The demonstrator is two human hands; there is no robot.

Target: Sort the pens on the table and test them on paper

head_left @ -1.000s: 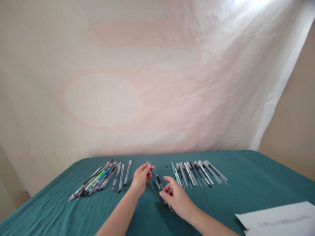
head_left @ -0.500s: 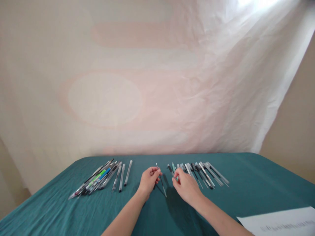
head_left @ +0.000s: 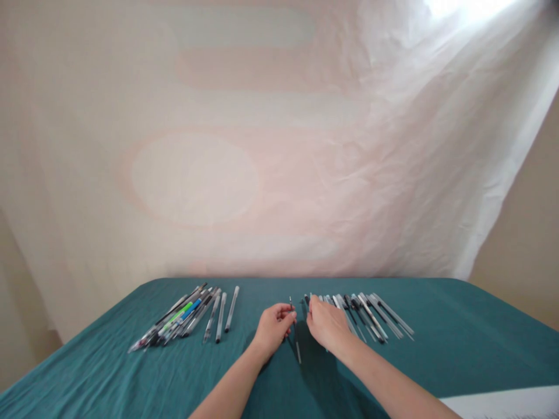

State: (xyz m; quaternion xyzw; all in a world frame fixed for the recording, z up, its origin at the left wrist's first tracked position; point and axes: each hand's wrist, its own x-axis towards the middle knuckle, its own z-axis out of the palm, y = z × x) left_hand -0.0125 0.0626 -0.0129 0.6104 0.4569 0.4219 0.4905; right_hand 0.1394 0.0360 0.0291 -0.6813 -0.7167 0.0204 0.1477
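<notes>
Head view: your left hand (head_left: pixel 276 328) pinching one slim dark rod (head_left: pixel 297 344) between both hands, best kept clear of your right hand (head_left: pixel 326 323), grip indeterminable, at a row of clear-and-black plastic pens (head_left: pixel 372 317).

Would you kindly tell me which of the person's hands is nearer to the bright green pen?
Left. The left hand, holding a thin rod, is to the right of the bright green pen; the right hand is farther right, at the pen row.
</notes>
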